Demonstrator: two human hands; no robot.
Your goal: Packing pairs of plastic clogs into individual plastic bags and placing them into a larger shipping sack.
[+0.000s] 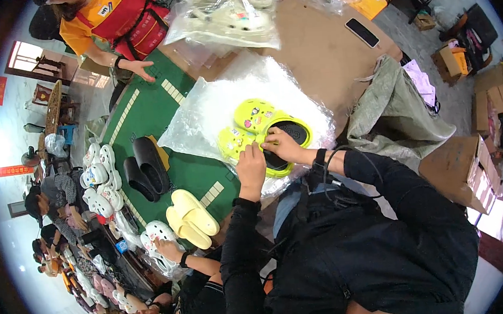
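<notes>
1. Lime-green foam clogs (pixel 255 127), a pair with small coloured charms on the uppers and dark insoles, lie side by side on a crinkled clear plastic bag (pixel 223 100) spread over the middle of the worktop (pixel 320 51), where the green mat (pixel 159 111) meets the brown board.
2. Left hand (pixel 251 167) rests curled at the near end of the clog closest to the person, fingers bent over its edge; whether it truly grips or only steadies cannot be told.
3. Right hand (pixel 284 145) lies half open across the other clog's opening, fingertips pressing on the rim by the strap, nothing closed inside it.
4. Handling, as a judgement: such clogs look light, springy and a little yielding, not fragile; the smooth bag beneath is likely slippery, so they may slide. The heel rim or the strap seems the surest place to take hold, clear of the charms.
5. Toward the left edge of the green mat lie a pair of black clogs (pixel 145 168) and a pair of pale yellow slides (pixel 192 217), with white clogs (pixel 98 175) beyond.
6. Bagged pale clogs (pixel 228 14) sit at the far edge, a dark phone (pixel 362 32) near the far right corner.
7. Another person's hand (pixel 138 68) rests on the far left of the mat.
</notes>
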